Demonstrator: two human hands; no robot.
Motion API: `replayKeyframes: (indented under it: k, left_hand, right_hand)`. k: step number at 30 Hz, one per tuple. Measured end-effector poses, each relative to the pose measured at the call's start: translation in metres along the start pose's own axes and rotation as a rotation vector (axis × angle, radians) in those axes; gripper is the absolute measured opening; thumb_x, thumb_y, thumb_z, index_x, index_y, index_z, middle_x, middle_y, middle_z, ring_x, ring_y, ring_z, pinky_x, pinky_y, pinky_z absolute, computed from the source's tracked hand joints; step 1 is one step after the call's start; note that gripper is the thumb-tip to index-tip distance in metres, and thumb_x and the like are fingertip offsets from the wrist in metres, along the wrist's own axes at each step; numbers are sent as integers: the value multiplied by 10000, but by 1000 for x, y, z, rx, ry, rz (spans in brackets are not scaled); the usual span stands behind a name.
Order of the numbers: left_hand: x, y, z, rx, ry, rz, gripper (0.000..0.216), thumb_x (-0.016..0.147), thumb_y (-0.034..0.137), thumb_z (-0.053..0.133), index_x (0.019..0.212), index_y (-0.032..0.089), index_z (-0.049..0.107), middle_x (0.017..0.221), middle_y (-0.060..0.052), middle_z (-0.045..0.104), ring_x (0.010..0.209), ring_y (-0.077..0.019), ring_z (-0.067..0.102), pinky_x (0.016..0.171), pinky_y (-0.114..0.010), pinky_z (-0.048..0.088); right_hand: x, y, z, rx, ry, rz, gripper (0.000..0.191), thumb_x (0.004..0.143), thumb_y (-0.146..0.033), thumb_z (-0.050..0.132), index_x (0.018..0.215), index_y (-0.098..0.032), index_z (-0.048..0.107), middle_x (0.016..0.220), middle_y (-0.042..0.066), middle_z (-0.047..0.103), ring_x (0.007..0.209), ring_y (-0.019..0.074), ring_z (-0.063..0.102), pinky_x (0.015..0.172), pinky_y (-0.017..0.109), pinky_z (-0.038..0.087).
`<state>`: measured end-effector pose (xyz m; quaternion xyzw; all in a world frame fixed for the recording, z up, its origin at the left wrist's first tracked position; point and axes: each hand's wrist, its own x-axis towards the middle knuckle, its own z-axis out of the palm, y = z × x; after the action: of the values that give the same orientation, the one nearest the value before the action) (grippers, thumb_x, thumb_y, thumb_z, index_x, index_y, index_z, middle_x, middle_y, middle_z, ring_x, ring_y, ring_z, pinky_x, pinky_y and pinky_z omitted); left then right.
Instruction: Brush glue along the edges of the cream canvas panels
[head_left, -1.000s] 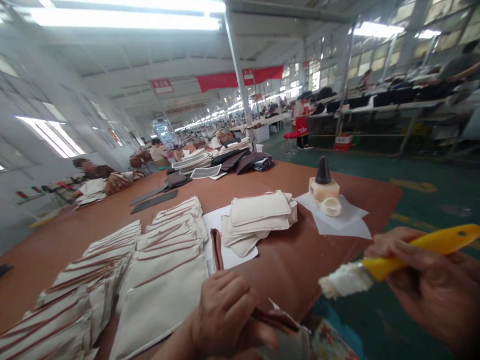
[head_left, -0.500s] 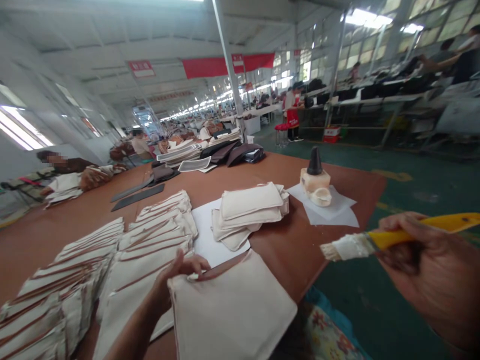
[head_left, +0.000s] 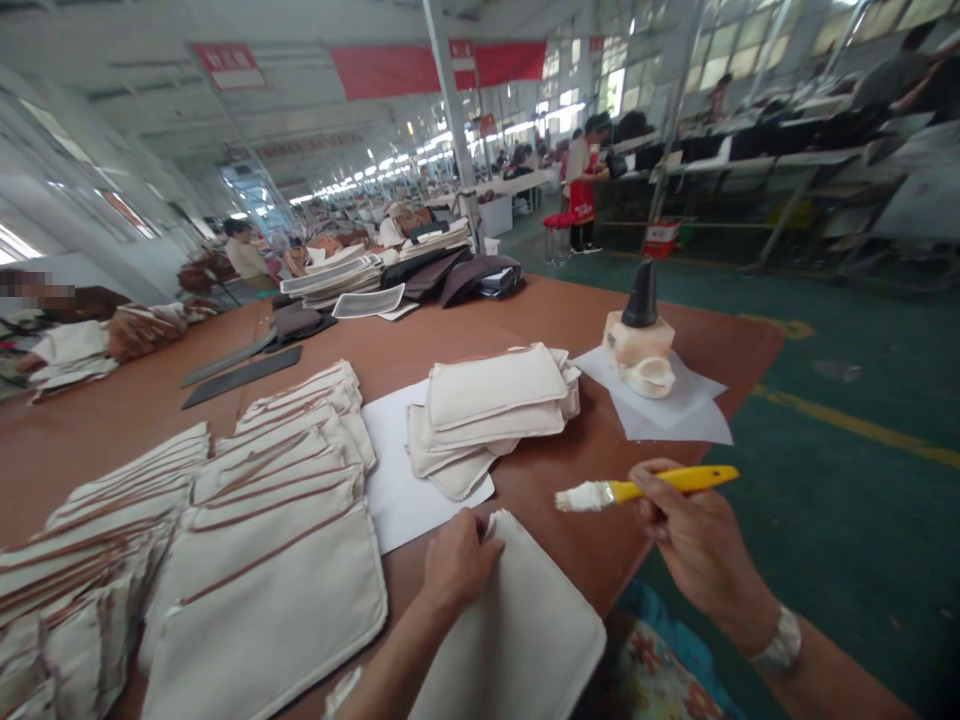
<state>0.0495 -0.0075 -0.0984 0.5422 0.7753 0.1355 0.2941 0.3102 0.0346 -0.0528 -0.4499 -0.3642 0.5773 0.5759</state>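
Note:
My left hand (head_left: 459, 562) is closed on the upper edge of a cream fabric panel (head_left: 525, 625) that lies at the table's near edge. The panel's lower part runs out of view. In my right hand (head_left: 694, 535) is a paintbrush (head_left: 679, 479) with a yellow handle; its whitish, caked bristles point left above the brown table (head_left: 540, 505). Beyond the panel, a small stack of cream padded pieces (head_left: 499, 395) rests on a white sheet (head_left: 390, 500). Rows of overlapping cream panels with brown edges (head_left: 277, 590) lie to the left of my left hand.
A crusted pale bottle with a black cone cap (head_left: 637, 335) stands on white paper (head_left: 694, 420) at the right. Dark strips (head_left: 244, 377) and piled panels (head_left: 360, 280) lie farther back. A person in a red apron (head_left: 581, 195) stands in the distance; another sits far left.
My left hand has moved right along the panel's top edge, now gripping it near its corner. The brush in my right hand has moved left and farther from the camera.

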Motion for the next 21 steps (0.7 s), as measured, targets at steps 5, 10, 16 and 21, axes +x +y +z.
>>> replayKeyframes:
  k: [5,10,16,21]
  left_hand:
    - [-1,-7,-3,-163,-96,39,200,758,287,683,681,177,534,643,42,497,639,-134,488,597,-245,352]
    - [-27,-8,-11,-387,-123,87,171,776,291,643,746,180,517,667,50,465,632,-112,438,575,-219,330]
    - [-66,8,-18,-512,-97,111,148,755,256,689,749,165,572,656,45,469,618,-106,424,562,-205,325]
    - [-87,21,-21,-574,48,144,189,715,268,727,665,168,574,619,44,464,604,-109,430,551,-198,333]
  right_hand:
    - [7,19,0,-145,-81,-33,313,867,-457,705,833,-165,595,563,-45,457,514,100,368,459,200,289]
    - [-1,11,13,-208,-129,-145,266,912,-406,656,795,-180,581,537,-50,446,505,114,408,486,228,328]
    - [-21,-9,47,-323,-339,-239,263,940,-374,574,762,-180,588,544,-47,446,468,102,386,446,219,307]
    - [-27,-21,47,-506,-338,-453,215,947,-308,559,775,-183,590,614,-24,511,532,118,467,510,230,363]
